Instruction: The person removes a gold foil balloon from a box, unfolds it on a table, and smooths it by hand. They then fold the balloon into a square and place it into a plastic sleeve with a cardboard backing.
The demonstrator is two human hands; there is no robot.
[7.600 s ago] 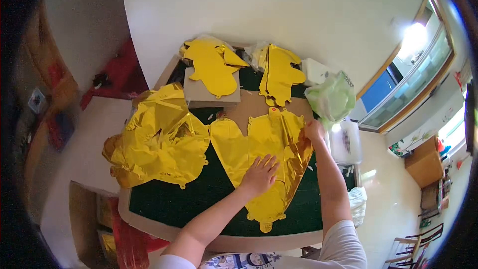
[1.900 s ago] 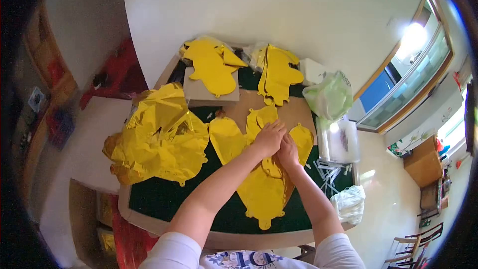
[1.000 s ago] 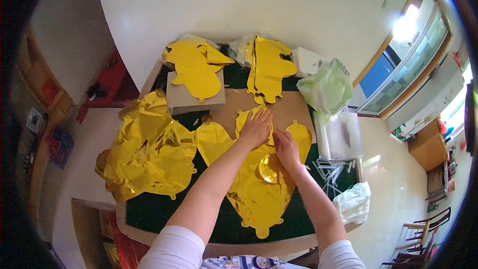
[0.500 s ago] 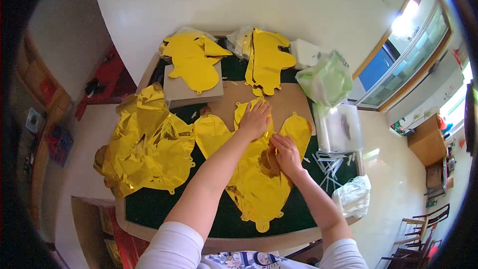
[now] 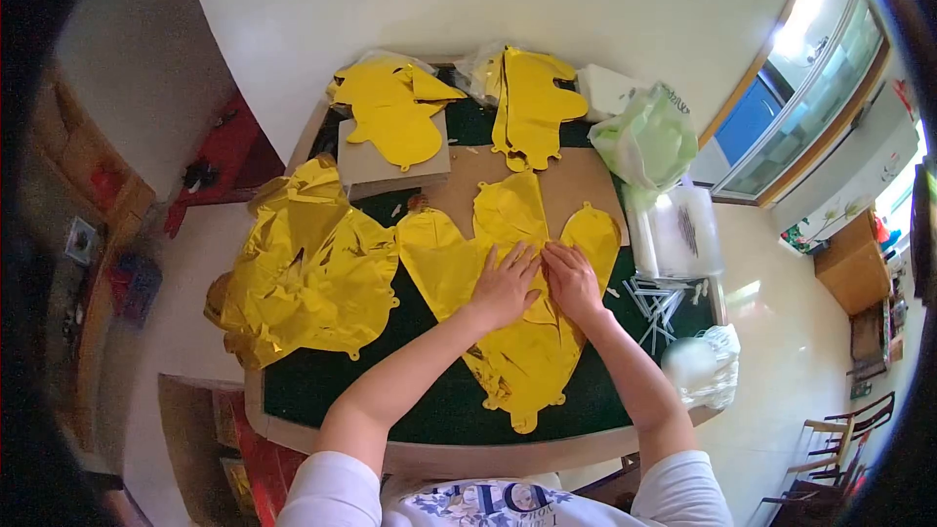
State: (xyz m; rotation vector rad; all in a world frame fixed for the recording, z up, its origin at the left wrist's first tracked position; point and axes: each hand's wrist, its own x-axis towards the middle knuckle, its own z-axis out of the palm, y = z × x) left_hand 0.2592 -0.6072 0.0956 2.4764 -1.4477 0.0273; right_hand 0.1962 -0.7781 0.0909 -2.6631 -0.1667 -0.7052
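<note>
A gold foil balloon (image 5: 527, 356), uninflated, lies spread on the dark green table top, its upper part over a brown cardboard sheet (image 5: 586, 168). My left hand (image 5: 506, 283) rests flat on the middle of the foil with its fingers spread. Just right of it, my right hand (image 5: 571, 278) lies palm down on the same foil, fingers stretched out and close together. Neither hand grips anything. To the left sits a crumpled heap of gold foil (image 5: 307, 268), touched by neither hand.
Folded gold foil pieces (image 5: 390, 112) lie on a grey box (image 5: 376, 158) at the back left, others (image 5: 532, 107) at the back centre. Along the right are a green plastic bag (image 5: 646, 144), a clear packet (image 5: 686, 234), white sticks (image 5: 654, 304) and a white bag (image 5: 711, 366).
My left hand has moved down the foil from its top to its middle. My right hand has flattened beside it, and the foil there lies smoother. The view has shifted slightly.
</note>
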